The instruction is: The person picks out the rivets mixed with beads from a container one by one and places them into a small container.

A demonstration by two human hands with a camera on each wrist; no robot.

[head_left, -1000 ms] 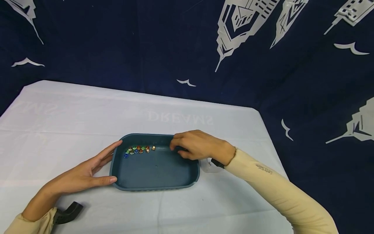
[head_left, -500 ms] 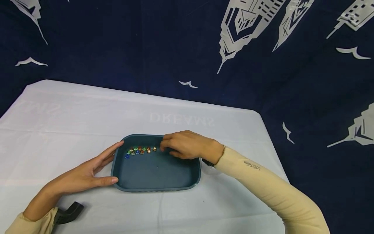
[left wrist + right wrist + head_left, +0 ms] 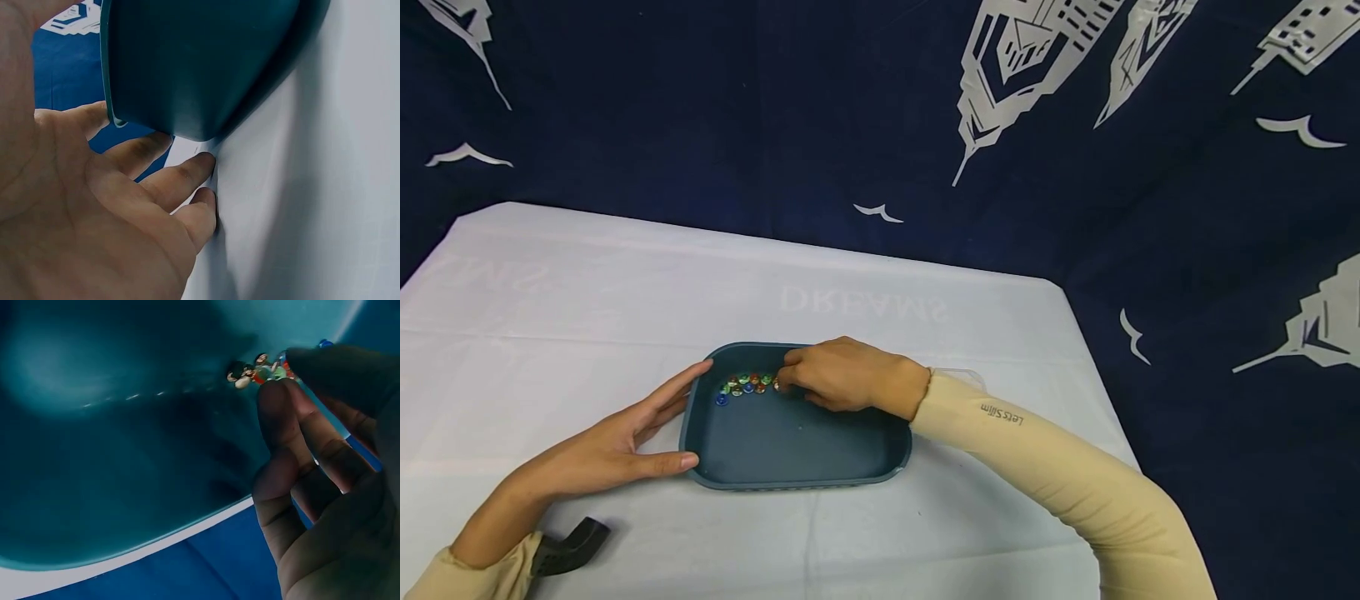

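A dark blue-green tray (image 3: 797, 450) lies on the white cloth, with several small, shiny, coloured beads (image 3: 748, 383) grouped along its far left part. At the tray's left end, my left hand (image 3: 602, 446) is spread, thumb by the near corner and index finger by the far corner. Its straight fingers (image 3: 178, 181) reach along the outside of the wall in the left wrist view. My right hand (image 3: 842, 375) reaches down into the tray, fingers bent, and covers the right end of the bead group. In the right wrist view, beads (image 3: 259, 372) show past its slightly parted thumb and fingertips.
A clear plastic piece (image 3: 973, 377) shows behind the right sleeve, just right of the tray. By the left sleeve is a black curved device (image 3: 576, 546). A dark blue cloth (image 3: 700, 125) with white buildings and birds hangs behind the table.
My right hand has moved left across the tray to the beads, and the gold-coloured one at the right end is now hidden. The left hand stays at the tray's end.
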